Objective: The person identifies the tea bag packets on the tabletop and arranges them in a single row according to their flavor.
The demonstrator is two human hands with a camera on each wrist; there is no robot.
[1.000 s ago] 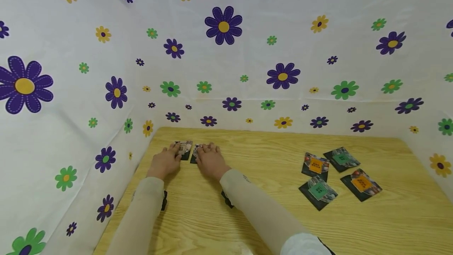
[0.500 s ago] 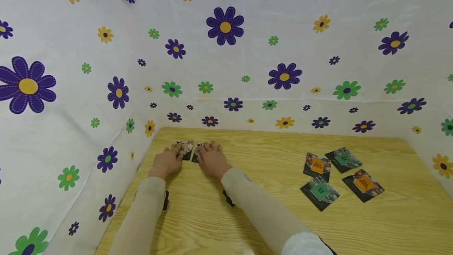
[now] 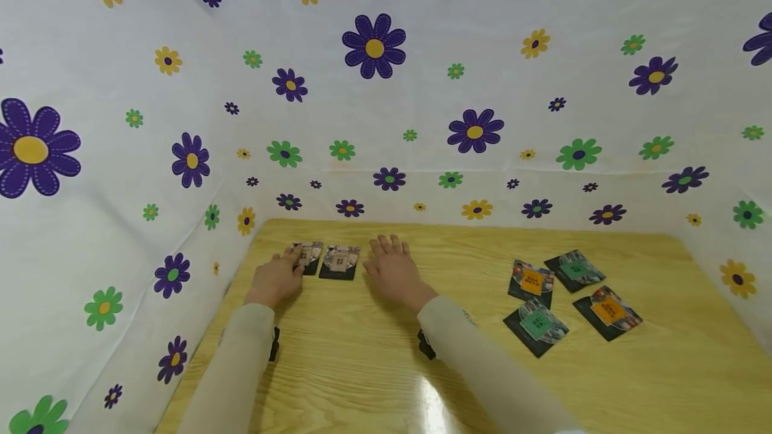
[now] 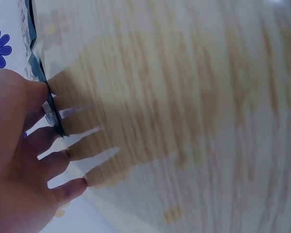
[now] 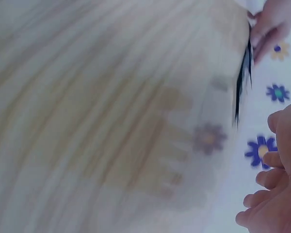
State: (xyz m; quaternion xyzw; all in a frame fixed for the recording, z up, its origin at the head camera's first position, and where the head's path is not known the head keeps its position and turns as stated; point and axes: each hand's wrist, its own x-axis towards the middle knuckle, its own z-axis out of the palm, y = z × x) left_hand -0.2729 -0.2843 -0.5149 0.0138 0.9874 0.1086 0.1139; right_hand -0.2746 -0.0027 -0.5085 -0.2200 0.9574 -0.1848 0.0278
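Note:
Two flat square packets with a dark lower band and a brownish label lie side by side at the table's far left. My left hand (image 3: pixel 274 280) rests its fingertips on the left packet (image 3: pixel 311 257), covering its left part. In the left wrist view, the fingers (image 4: pixel 58 165) reach down to the table around that packet's dark edge. The right packet (image 3: pixel 340 262) lies uncovered. Just right of it is my right hand (image 3: pixel 396 272), fingers extended and spread, holding nothing. The right wrist view shows that hand (image 5: pixel 279 182) apart from the packets.
On the table's right side lie several similar packets at angles: two with orange labels, an upper-left one (image 3: pixel 532 282) and a right one (image 3: pixel 608 312), and two with green labels, a front one (image 3: pixel 536 327) and a back one (image 3: pixel 575 270). Flower-printed cloth (image 3: pixel 422 99) encloses the wooden table (image 3: pixel 458 353).
My right hand has left the right packet and moved rightward, uncovering it. My left hand stays on the left packet. The head view has shifted slightly.

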